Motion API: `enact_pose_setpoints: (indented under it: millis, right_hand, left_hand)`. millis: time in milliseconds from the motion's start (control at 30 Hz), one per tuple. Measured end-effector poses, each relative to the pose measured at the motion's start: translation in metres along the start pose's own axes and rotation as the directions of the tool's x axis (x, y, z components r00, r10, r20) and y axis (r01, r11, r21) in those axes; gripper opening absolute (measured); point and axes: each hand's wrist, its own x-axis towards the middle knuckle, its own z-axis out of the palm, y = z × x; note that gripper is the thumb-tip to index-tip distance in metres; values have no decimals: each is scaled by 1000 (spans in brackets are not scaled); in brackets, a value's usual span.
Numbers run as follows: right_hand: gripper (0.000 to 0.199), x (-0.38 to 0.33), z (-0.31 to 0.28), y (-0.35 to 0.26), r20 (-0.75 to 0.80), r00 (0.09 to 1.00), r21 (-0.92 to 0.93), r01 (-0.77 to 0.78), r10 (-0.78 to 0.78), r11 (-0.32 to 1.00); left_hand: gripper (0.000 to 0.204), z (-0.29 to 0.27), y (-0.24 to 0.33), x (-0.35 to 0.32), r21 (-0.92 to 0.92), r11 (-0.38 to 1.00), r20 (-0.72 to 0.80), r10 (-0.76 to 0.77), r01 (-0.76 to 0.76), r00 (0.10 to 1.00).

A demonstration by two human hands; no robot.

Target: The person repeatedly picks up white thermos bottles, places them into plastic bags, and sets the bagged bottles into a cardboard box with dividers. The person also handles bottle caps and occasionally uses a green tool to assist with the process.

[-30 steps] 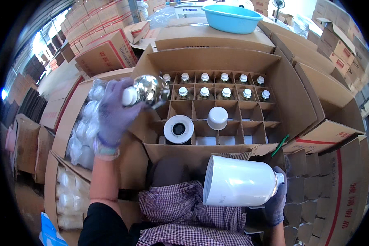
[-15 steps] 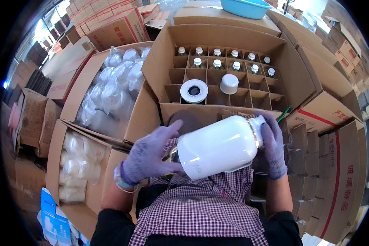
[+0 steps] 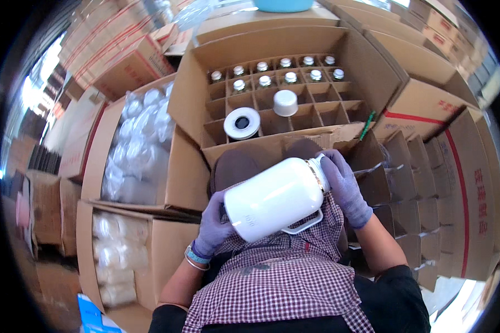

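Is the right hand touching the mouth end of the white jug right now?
Touching. The head view shows the right hand wrapped over the neck of the white jug, its gloved fingers lying on the rim with no gap.

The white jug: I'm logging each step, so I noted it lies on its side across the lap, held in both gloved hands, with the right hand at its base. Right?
Not quite. The head view shows the white jug on its side across the lap in both gloved hands, but the right hand is at its neck; the left hand is at its base.
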Motion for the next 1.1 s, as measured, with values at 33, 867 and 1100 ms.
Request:
enact_pose_setpoints:
  millis: [33,867,1100]
  right_hand:
    - [27,-4,4,-18,-48,999,73,-19,22,997]
    - [87,-28,62,-109,51,751,230,632,-658,740]
    - [75,-20,66,-135,56,659,250,718,-750,650]
  left_hand:
    - [63,2,4,5,-115,993,-42,11,-16,999]
    - [71,20,11,-4,-428,902,-79,-109,65,991]
    - [73,5,16,-8,-452,888,-85,-134,82,987]
